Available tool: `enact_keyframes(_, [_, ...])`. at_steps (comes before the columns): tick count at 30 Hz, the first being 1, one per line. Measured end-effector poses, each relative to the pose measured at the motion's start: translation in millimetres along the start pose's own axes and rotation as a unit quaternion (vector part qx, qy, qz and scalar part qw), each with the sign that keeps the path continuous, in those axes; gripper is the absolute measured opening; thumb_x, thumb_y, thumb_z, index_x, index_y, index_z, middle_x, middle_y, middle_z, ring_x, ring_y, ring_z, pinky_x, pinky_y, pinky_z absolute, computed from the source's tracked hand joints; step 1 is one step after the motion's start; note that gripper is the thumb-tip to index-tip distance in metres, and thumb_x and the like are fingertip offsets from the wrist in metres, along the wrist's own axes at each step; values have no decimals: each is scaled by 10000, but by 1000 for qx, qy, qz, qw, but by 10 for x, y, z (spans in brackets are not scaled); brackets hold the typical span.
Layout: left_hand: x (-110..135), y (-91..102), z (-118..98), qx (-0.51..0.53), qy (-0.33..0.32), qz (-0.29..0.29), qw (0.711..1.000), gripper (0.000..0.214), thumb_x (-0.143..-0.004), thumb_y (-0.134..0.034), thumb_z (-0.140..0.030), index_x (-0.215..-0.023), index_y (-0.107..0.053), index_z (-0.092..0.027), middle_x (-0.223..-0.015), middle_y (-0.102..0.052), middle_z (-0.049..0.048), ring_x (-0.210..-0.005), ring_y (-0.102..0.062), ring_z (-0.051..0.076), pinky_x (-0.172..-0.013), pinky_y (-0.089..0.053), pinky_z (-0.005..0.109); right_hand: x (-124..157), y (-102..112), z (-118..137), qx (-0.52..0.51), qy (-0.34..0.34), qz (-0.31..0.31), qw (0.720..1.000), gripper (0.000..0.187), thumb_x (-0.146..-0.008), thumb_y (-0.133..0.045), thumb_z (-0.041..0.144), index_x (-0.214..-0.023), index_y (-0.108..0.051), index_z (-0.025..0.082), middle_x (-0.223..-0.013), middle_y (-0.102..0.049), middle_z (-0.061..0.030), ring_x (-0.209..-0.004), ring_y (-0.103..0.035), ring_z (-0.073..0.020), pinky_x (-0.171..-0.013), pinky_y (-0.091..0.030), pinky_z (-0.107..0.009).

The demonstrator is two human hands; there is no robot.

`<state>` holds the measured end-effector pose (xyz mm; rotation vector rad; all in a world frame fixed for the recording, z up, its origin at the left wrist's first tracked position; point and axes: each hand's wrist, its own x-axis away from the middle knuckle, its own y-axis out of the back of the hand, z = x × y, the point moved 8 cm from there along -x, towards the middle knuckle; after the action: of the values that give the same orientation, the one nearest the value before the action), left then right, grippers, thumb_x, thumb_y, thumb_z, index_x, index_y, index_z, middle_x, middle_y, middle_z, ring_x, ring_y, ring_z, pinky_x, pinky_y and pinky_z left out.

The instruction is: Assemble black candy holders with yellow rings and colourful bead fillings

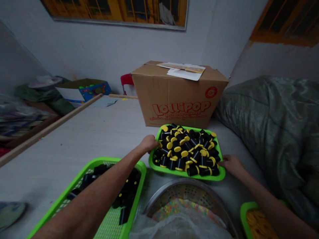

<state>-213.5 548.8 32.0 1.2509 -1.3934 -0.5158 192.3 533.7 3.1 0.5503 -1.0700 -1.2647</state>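
A pale work surface (74, 139) seen from above, with both forearms reaching forward. Centre: a green tray (171, 173) heaped with black tubes (191, 146), most showing yellow caps and lying at all angles; the pile covers nearly the whole tray. Left hand (149, 143): fingers curled and almost closed at the tray's left edge, against the pile; whether they grip a tube is hidden. Right hand (231, 165): fingers loosely extended and partly open at the tray's right corner, just beside the tubes, with nothing visible in them.

Lower left: a green mesh basket (142, 169), partly under the left forearm, holds a smaller, looser lot of dark tubes (99, 169). Its mesh floor shows in places, so it is far from full, and only a few yellow spots can be seen among the tubes. Lower right: a small green tray (245, 212) of yellow discs (259, 225), probably caps, partly hidden by the right forearm. Lower centre: a steel sieve (189, 182) holds multicoloured beads (179, 207), partly covered by clear plastic (179, 229).

Beyond the tray: a cardboard box (169, 103) printed in red "LOLLIPOP" (181, 108). Smaller red lines below this word cannot be read, nor can the round red mark (211, 92) at its upper right. Papers (181, 70) lie on the box top.
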Motion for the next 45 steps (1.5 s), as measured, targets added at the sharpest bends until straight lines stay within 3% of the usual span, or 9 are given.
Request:
enact_keyframes(12, [107, -244, -398, 74, -39, 20, 996, 269, -807, -469, -255, -713, -662, -91, -559, -685, 99, -597, -686, 203, -558, -498, 215, -237, 463, -302, -9, -47, -101, 994, 199, -629, -636, 139, -810, -720, 143, -792, -714, -91, -814, -655, -234, -675, -445, -262])
enact_keyframes(15, [93, -400, -559, 136, -32, 44, 989, 294, -832, -454, -245, -931, -644, -44, -640, -703, 123, -585, -691, 211, -516, -512, 222, -150, 660, -479, -49, -70, -146, 986, 265, -675, -590, 171, -911, -705, 133, -904, -709, -112, -920, -643, -250, -768, -462, -287])
enact_keyframes(18, [96, -565, -705, 203, -16, 63, 977, 458, -851, -439, -208, -1270, -426, -26, -815, -717, 158, -594, -698, 216, -477, -527, 232, 136, 753, -710, -107, -92, -204, 969, 407, -749, -482, 210, -1117, -614, 96, -1149, -627, -170, -1136, -545, -273, -927, -421, -338])
enact_keyframes(22, [188, -734, -905, 282, -17, 92, 955, 631, -871, -428, -183, -1417, -114, -138, -880, -710, 126, -586, -696, 201, -476, -554, 244, 639, 384, -930, -225, -140, -171, 949, 434, -756, -429, 239, -1158, -547, 122, -1061, -652, -183, -951, -645, -275, -811, -516, -390])
enact_keyframes(27, [396, -945, -1146, 377, -20, 123, 918, 700, -886, -444, -197, -1414, 16, -209, -786, -693, 58, -565, -686, 192, -490, -572, 263, 900, -259, -665, -388, -160, -34, 907, 353, -737, -500, 267, -1074, -539, 168, -968, -692, -155, -762, -698, -250, -702, -577, -386])
enact_keyframes(32, [587, -1183, -1323, 444, -1, 120, 888, 712, -847, -471, -152, -1399, -25, -214, -804, -680, 60, -473, -646, 180, -456, -560, 283, 803, -328, -431, -487, -144, 7, 861, 300, -723, -543, 270, -1005, -539, 169, -1126, -638, -165, -860, -685, -236, -793, -562, -368])
enact_keyframes(36, [709, -1267, -1392, 455, 0, 113, 883, 660, -834, -466, -140, -1382, -99, -168, -814, -683, 85, -480, -648, 187, -472, -559, 299, 732, -330, -590, -520, -163, -23, 838, 343, -638, -634, 295, -954, -580, 173, -1093, -649, -148, -905, -662, -265, -730, -564, -381])
enact_keyframes(41, [573, -1072, -1191, 450, -4, 116, 886, 719, -749, -537, -91, -1384, -202, -63, -653, -675, 76, -519, -660, 227, -529, -551, 325, 702, -380, -791, -551, -176, -56, 814, 368, -610, -667, 323, -944, -576, 197, -1094, -647, -123, -864, -663, -259, -676, -563, -367])
enact_keyframes(45, [165, -623, -991, 427, -27, 23, 904, 558, -814, -494, -190, -1339, -354, -64, -836, -690, 141, -655, -673, 225, -623, -530, 315, 727, -421, -722, -585, -173, -9, 792, 405, -599, -696, 249, -975, -561, 182, -1005, -673, -119, -784, -682, -246, -722, -559, -380])
